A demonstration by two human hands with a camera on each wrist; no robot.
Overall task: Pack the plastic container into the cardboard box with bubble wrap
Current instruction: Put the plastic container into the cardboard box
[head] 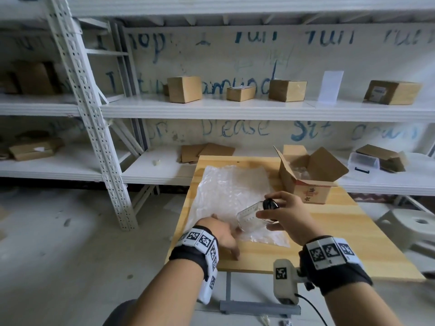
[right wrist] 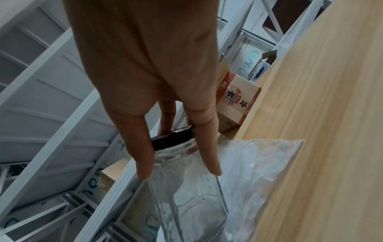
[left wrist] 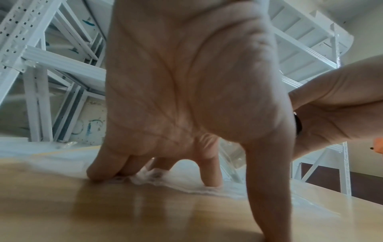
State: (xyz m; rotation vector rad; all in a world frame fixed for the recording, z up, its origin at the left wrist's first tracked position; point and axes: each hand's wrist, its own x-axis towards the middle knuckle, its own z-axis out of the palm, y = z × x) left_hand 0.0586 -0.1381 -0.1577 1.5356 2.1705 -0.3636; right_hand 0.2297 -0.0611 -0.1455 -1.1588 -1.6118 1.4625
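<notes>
White metal shelving [head: 211, 109] backs the pale wooden worktop [head: 341, 231], where the right hand [head: 280, 216] grips the tilted clear plastic container [head: 249, 214], its black lid [head: 270, 204] between curled fingers [right wrist: 143, 157], while the left hand [head: 221, 234] presses straight fingertips [left wrist: 211, 176] on the clear bubble wrap sheet [head: 230, 184] at the near edge.

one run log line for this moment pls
left hand: presses bubble wrap on table | right hand: holds plastic container above wrap | cardboard box: open

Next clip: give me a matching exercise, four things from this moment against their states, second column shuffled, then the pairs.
1. container
2. bubble wrap
3. box
4. left hand

A. flaps open, at the table's far right
B. held tilted by the right hand
C. fingertips pressing the wrap's near edge
D. spread flat on the table

Pairs: 1-B, 2-D, 3-A, 4-C
</notes>
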